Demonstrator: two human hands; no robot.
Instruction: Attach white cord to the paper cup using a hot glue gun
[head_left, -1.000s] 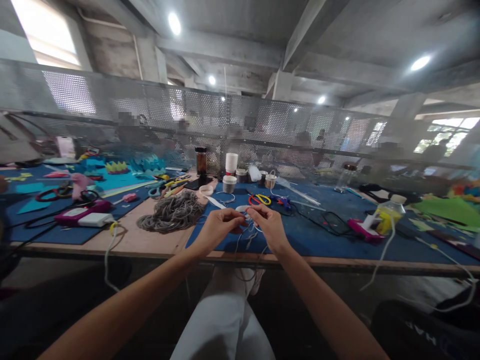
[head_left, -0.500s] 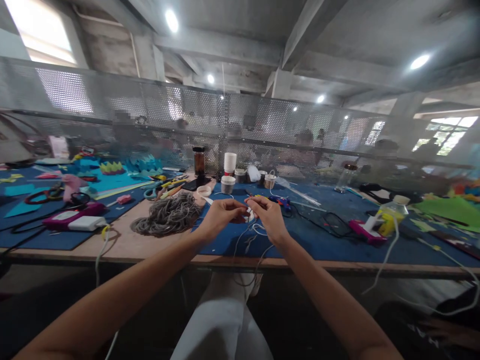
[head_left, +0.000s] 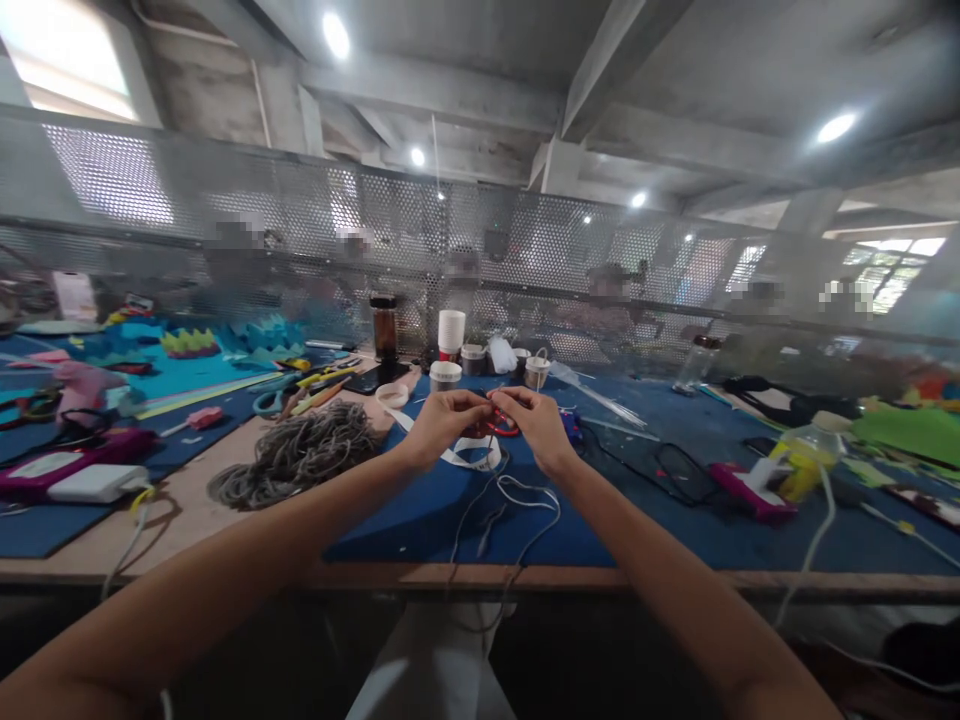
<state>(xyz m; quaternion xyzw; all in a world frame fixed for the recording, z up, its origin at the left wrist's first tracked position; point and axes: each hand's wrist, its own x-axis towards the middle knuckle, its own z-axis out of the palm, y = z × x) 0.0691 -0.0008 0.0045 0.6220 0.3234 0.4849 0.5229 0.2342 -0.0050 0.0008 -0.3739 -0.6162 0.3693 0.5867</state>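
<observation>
My left hand (head_left: 451, 425) and my right hand (head_left: 534, 425) meet over the blue mat, fingertips pinched close together. Whatever lies between the fingers is too small to make out. Just under the right fingers shows a red curved thing (head_left: 507, 432), partly hidden. A white tape with printed marks (head_left: 474, 456) curls on the mat beneath both hands. Thin grey cord (head_left: 529, 503) lies in loops below them and trails over the table edge; its upper end disappears near the fingers. Left of my left hand rests a bundle of grey cord (head_left: 304, 452).
Behind the hands stand paper cups (head_left: 445, 376), a white roll (head_left: 451, 328) and a dark bottle (head_left: 383, 328). Scissors (head_left: 268, 402) lie to the left. A purple power strip (head_left: 750, 490) and a bottle of yellow liquid (head_left: 811, 455) are at right. A perforated screen (head_left: 540, 240) closes the back.
The camera view has shifted, so more of the table front shows. My hands stay pinched together. The white tape and a red thing now show beneath them.
</observation>
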